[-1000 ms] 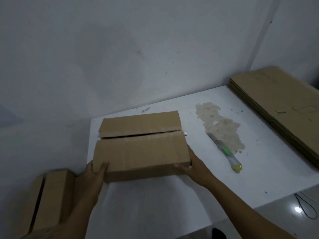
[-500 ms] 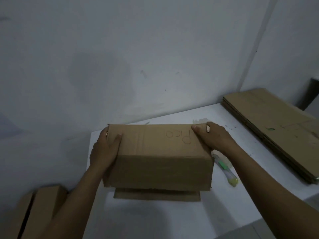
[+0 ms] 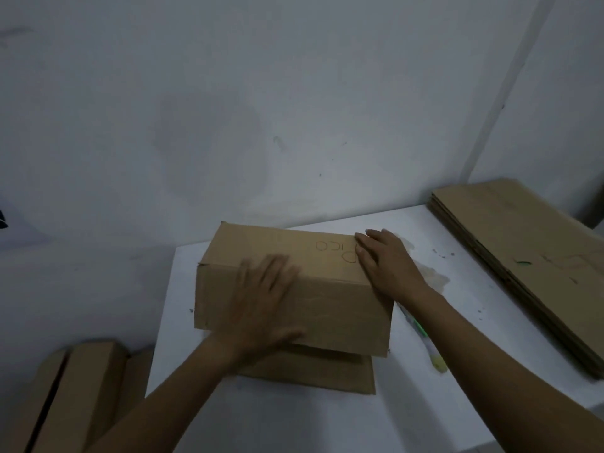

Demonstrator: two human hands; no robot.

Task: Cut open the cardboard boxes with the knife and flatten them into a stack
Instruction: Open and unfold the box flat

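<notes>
Cardboard filled the middle of your view: the box sat on the white table, toward its left and far edges, with a long side facing you. Handwriting in pen ran across the right part of its top face. A flap stuck out from under the box's near side and lay flat on the table, pointing toward you.

Your left hand lay flat against the box, the palm over the near top edge and the fingers spread and straight. It gripped nothing. It was blurred, so I could not tell how firmly it pressed. Your right hand rested on the right end of the top face, fingers straight and together, pointing toward the wall. It too was released rather than clasped round anything, and it covered part of the writing.

The knife lay on the table just right of the box, apart from both hands. Its green and yellow body was partly hidden behind your right forearm. A pale stain marked the table beside your right wrist.

The stack of flattened cardboard lay along the right side of the table, well apart from the box. At lower left, beside and below the table, more boxes stood together. The grey-white wall rose behind the table.
</notes>
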